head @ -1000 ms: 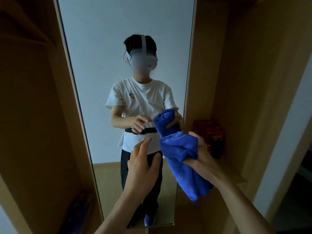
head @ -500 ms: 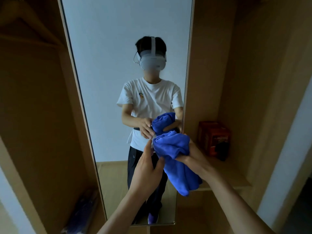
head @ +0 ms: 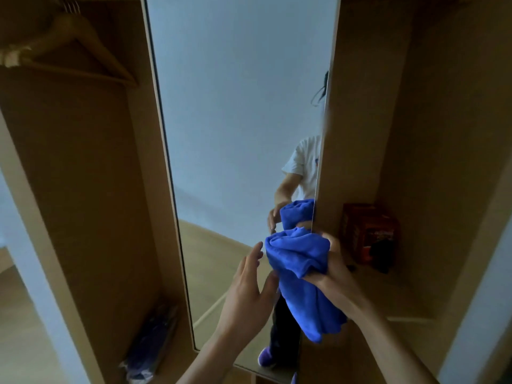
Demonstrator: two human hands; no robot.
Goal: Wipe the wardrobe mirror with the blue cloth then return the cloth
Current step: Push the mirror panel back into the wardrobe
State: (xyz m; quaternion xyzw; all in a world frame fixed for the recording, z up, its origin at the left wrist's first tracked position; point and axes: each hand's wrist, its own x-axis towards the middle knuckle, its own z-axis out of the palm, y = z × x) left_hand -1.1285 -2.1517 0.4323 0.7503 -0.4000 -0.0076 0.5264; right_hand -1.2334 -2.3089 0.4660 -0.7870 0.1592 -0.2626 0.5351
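The tall wardrobe mirror [head: 235, 120] fills the middle of the view, framed by wooden panels. My right hand [head: 332, 275] grips a bunched blue cloth [head: 302, 273] in front of the mirror's lower right edge; the cloth's tail hangs down below the hand. My left hand [head: 249, 295] is held up just left of the cloth, fingers straight and spread, the fingertips close to the cloth; whether they touch it I cannot tell. The mirror reflects a person's arm, white sleeve and the cloth at its right edge.
A wooden hanger [head: 72, 48] hangs in the left compartment, with a wrapped dark bundle [head: 149, 345] on its floor. A red box [head: 368, 234] stands on the shelf [head: 401, 300] in the right compartment. A white door frame [head: 476, 314] borders the right.
The view has swung left and closer, so the reflection now sits at the mirror's right edge. Both hands stay together at the cloth, my left hand slightly apart from it.
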